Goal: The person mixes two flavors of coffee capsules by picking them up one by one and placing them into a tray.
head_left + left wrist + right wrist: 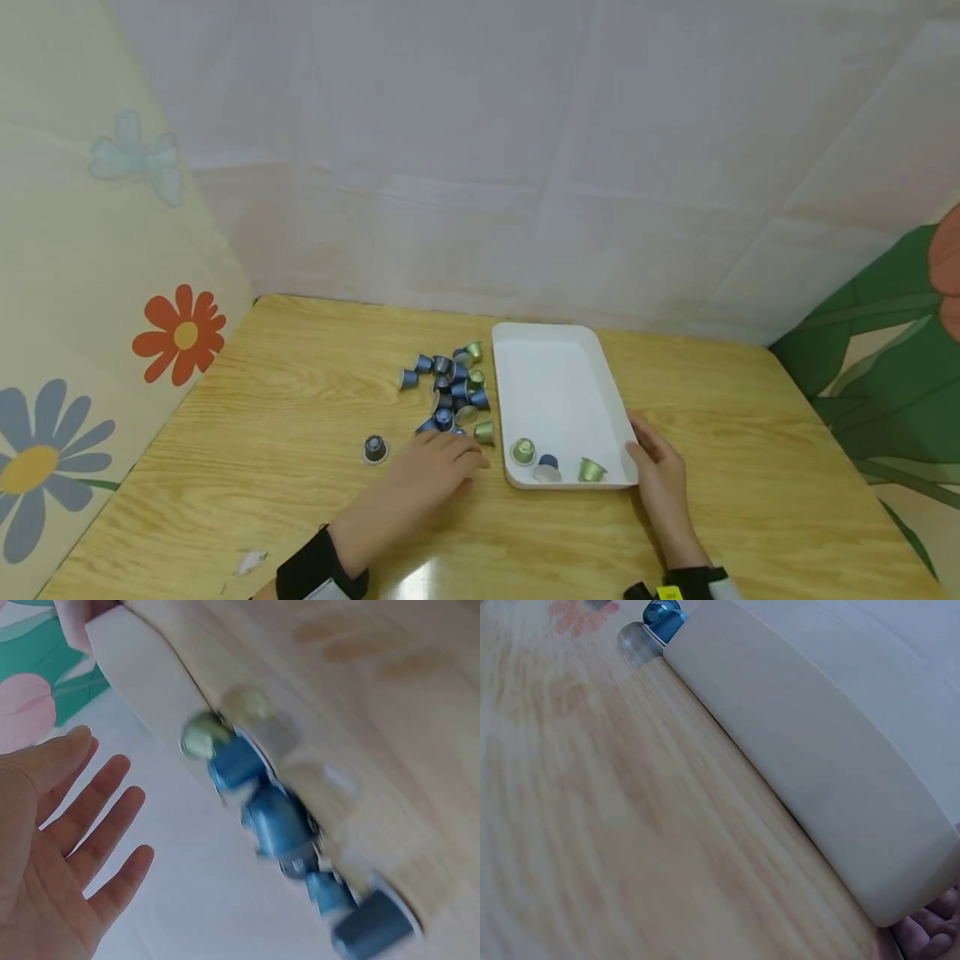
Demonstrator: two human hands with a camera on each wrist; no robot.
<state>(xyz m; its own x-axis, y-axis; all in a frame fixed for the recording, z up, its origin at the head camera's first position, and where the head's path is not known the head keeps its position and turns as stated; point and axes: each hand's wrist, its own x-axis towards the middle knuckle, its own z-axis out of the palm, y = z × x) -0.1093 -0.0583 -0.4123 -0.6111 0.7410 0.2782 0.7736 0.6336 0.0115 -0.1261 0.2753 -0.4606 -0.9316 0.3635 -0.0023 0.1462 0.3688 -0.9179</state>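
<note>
My left hand (431, 467) is over the table at the near edge of a cluster of blue, dark and green coffee capsules (459, 389). In the left wrist view its fingers (112, 832) are spread and nearly straight, holding nothing, with the capsules beyond them. My right hand (666, 479) grips the near right edge of a white tray (558, 392), thumb at the rim and the other fingers along the outer side. Inside the tray's near end lie a green capsule (522, 451), a blue capsule (548, 463) with its pale lid toward me, and another green capsule (592, 470).
A single dark capsule (375, 449) stands apart, left of the cluster. A green capsule (484, 432) sits close by the tray's left wall. The wooden table (750, 467) meets a pale cloth (450, 167) at the back, and flower-patterned cloths hang at both sides.
</note>
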